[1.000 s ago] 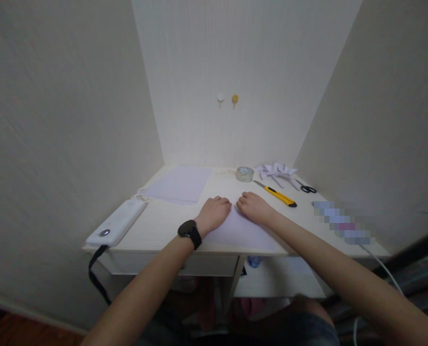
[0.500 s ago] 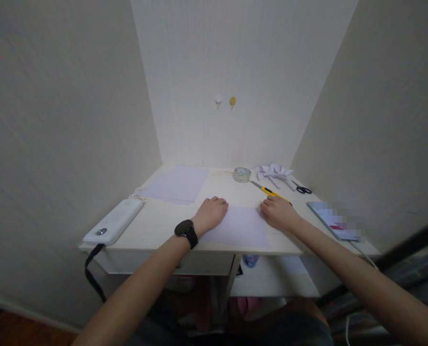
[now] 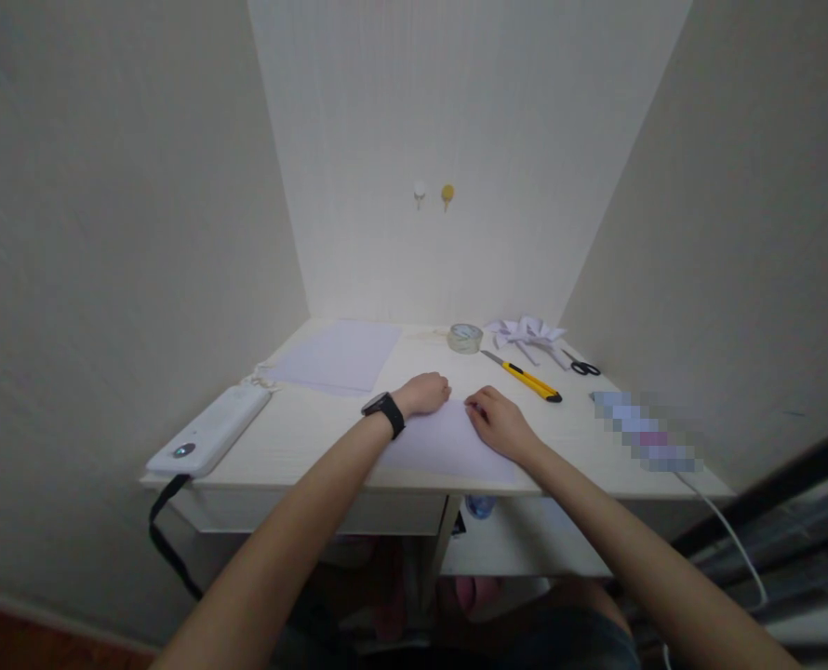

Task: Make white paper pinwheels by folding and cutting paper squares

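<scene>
A pale lilac-white sheet of paper [image 3: 446, 448] lies flat at the front middle of the desk. My left hand [image 3: 424, 394], with a black watch [image 3: 384, 409] on its wrist, is closed at the sheet's far edge, its fingertips turned down and partly hidden. Close on its right, my right hand [image 3: 499, 419] pinches that same far edge between thumb and fingers. Beyond my right hand lies a yellow utility knife [image 3: 526, 375] with its blade out. A roll of clear tape [image 3: 465, 339] stands behind the hands.
More paper sheets [image 3: 340, 355] lie at the back left. Folded paper pieces [image 3: 526, 333] and black scissors [image 3: 584, 368] are at the back right. A white device [image 3: 211, 433] with a black strap sits front left; a blurred-out phone-like device [image 3: 641, 433] with a cable is at right.
My right hand has moved left, away from the utility knife, to the sheet's far edge. My left hand has shifted slightly right and away from me. The hands are now closer together.
</scene>
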Motion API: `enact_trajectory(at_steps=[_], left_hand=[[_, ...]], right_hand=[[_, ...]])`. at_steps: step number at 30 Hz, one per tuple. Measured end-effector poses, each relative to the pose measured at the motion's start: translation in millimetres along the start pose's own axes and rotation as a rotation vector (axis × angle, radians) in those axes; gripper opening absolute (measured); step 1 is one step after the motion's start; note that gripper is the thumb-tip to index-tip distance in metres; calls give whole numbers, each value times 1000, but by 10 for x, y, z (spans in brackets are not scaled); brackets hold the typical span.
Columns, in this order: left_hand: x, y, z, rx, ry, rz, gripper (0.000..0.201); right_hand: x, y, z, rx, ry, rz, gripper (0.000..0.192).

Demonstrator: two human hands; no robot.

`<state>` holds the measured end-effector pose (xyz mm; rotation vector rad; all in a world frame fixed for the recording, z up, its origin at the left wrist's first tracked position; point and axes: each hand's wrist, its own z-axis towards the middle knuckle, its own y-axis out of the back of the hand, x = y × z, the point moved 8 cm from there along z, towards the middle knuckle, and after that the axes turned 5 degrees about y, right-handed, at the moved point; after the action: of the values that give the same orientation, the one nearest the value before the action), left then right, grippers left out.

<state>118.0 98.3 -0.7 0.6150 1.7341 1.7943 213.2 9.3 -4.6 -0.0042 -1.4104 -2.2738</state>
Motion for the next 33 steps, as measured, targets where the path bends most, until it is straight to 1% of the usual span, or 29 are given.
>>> enact_trajectory(at_steps=[3, 7, 11, 14, 17, 19, 21, 23, 25, 26, 28, 30, 33], left_hand=[[83, -43, 30, 10, 39, 15, 37], [262, -3, -85, -4, 94, 42, 39], [501, 55, -336, -22, 118, 46, 39], [724, 115, -558, -38, 153, 62, 38], [952, 215, -751, -67, 222, 100, 39], [1047, 293, -836, -100, 262, 127, 38], [1040, 353, -868, -139, 247, 124, 38], [948, 361, -844, -147, 180, 54, 38], [834, 312, -785, -103, 107, -69, 37], [788, 283, -751, -75, 84, -115, 37], [721, 243, -690, -34, 57, -142, 41], [692, 213, -646, 12, 59, -124, 45], [692, 177, -623, 88, 99, -133, 49]], right_hand=[[16, 2, -7, 0, 10, -6, 19], [25, 4, -4, -4, 20, -10, 18], [21, -5, -9, -6, 46, 3, 18], [10, -22, -20, -2, 50, 15, 18], [7, -30, -29, -2, 42, 22, 18], [2, -18, -20, -2, 32, 48, 19], [-30, 14, 11, 8, 2, 76, 19], [-88, 64, 70, 36, -30, 75, 21], [-163, 111, 151, 97, -44, 48, 26], [-204, 124, 195, 144, -44, 34, 31], [-290, 111, 271, 266, -46, 12, 44], [-365, 82, 324, 373, -52, -11, 48], [-419, 36, 361, 456, -72, -8, 47]])
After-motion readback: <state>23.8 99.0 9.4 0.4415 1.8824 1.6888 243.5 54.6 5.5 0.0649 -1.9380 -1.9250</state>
